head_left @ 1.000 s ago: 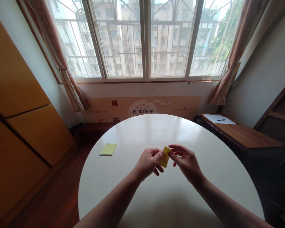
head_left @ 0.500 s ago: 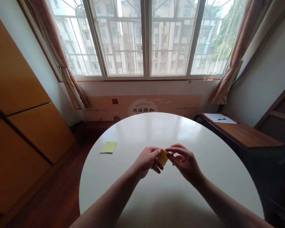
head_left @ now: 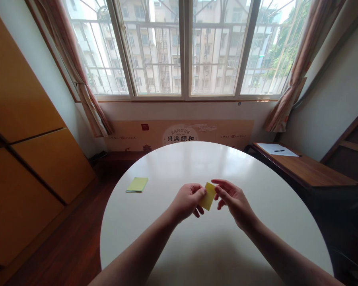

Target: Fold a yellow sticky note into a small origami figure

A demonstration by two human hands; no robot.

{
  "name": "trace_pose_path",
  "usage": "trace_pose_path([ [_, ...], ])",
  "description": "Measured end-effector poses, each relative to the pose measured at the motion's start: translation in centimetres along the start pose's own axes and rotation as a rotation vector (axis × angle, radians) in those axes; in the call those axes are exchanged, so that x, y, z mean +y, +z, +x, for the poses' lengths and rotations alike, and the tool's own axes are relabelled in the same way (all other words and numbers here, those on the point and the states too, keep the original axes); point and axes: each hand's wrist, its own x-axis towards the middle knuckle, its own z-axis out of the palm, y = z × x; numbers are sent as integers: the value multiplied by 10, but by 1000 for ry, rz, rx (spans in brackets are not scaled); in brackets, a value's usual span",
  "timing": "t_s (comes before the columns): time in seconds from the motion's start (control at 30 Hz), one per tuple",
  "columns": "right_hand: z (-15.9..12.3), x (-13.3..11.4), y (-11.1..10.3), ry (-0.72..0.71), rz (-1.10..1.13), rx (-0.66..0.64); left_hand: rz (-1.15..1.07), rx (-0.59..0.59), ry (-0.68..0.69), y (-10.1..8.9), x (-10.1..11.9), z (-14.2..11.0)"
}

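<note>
A small yellow paper note (head_left: pixel 208 197) is held above the table, pinched at its left side between the thumb and fingers of my left hand (head_left: pixel 188 200). Close by its right edge is my right hand (head_left: pixel 230 198), with index finger and thumb spread apart and nothing visibly gripped. The right thumb tip comes very near the paper; I cannot tell whether it touches. Toward the left of the tabletop lies a pad of light-green sticky notes (head_left: pixel 137 184) with a bluish edge underneath.
Both hands are over a round white table (head_left: pixel 197 163). At the right stands a wooden side desk (head_left: pixel 313 171) bearing a white paper sheet (head_left: pixel 268 148) and a dark pen (head_left: pixel 279 151). A printed cardboard panel (head_left: pixel 235 127) is behind the table, below the window.
The right fingers have parted and come off the yellow note. More of the note now shows, standing higher and more to the right in my left hand.
</note>
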Motion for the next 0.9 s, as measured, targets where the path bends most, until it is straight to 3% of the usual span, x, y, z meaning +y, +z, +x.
trace_pose_path([
  [0.17,-1,4,2,15,9,-19,30,-55,-24,-1,2,-2],
  [0.3,-2,5,0,-43,23,7,-71,-36,-81,-2,3,-1],
  [0.43,-3,2,-1,-101,-18,-51,-86,-16,-93,-3,4,1],
  [0.67,-7,2,2,-16,44,-173,86,66,-1,-2,3,2],
  [0.9,-9,3,1,52,89,-207,159,65,74,-3,3,1],
])
